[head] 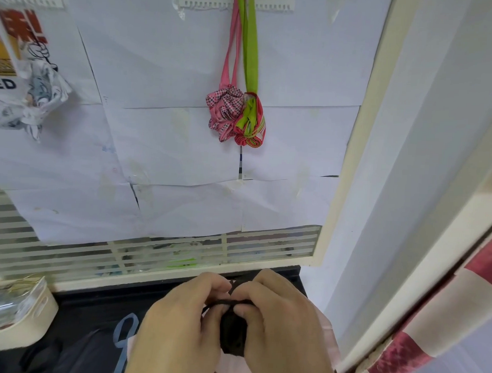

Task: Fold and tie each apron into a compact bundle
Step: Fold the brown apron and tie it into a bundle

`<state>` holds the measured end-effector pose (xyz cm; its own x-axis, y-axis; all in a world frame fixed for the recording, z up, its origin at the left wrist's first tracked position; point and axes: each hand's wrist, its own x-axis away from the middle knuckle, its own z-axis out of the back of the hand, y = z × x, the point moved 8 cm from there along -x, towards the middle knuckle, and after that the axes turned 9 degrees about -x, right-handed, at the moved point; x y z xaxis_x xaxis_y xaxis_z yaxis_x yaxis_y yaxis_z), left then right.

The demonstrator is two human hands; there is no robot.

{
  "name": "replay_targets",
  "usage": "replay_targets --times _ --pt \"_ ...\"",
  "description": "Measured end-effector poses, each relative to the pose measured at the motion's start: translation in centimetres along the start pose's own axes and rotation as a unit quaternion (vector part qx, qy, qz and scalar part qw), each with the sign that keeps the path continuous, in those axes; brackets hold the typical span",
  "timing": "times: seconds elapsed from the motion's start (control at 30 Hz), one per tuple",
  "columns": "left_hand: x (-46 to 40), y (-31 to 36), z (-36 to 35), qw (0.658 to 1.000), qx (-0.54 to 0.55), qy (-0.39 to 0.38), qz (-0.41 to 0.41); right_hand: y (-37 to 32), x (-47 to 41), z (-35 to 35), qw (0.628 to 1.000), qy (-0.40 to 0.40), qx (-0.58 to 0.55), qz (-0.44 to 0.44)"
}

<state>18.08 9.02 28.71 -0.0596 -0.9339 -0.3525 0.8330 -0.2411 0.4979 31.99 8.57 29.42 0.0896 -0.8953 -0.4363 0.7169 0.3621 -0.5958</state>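
Observation:
A small dark apron bundle [233,338] sits between my two hands at the bottom centre. My left hand [176,327] and my right hand [278,326] each pinch a thin dark strap [225,301] that runs across the top of the bundle. On the paper-covered wall above hang two tied bundles by their straps: a pink checked one [224,115] and a red and green one [251,124]. A white cartoon-print bundle [37,92] hangs at the left.
A cream basket [27,329] with shiny wrappers stands at the left on the black counter [98,304]. Pale pink cloth [231,369] and a light blue strap [124,336] lie under my hands. A white frame and a red and white curtain [418,349] close the right side.

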Motion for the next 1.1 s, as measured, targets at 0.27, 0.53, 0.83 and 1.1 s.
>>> replay_targets --times 0.27,0.53,0.83,1.1 --pt "0.6 1.4 1.6 0.988 -0.021 0.107 -0.105 1.8 0.0 -0.5 0.976 -0.093 -0.129 -0.149" --pt "0.9 -0.7 0.6 0.994 0.059 0.091 0.003 3.2 0.7 -1.7 0.937 -0.107 -0.213 -0.255" --pt "3.3 0.8 3.2 0.972 0.021 0.218 -0.084 3.2 0.8 -1.7 0.919 -0.048 -0.279 -0.275" --pt "1.4 0.5 0.1 0.992 -0.047 0.04 -0.111 2.8 0.8 -1.5 0.9 -0.035 -0.326 -0.287"
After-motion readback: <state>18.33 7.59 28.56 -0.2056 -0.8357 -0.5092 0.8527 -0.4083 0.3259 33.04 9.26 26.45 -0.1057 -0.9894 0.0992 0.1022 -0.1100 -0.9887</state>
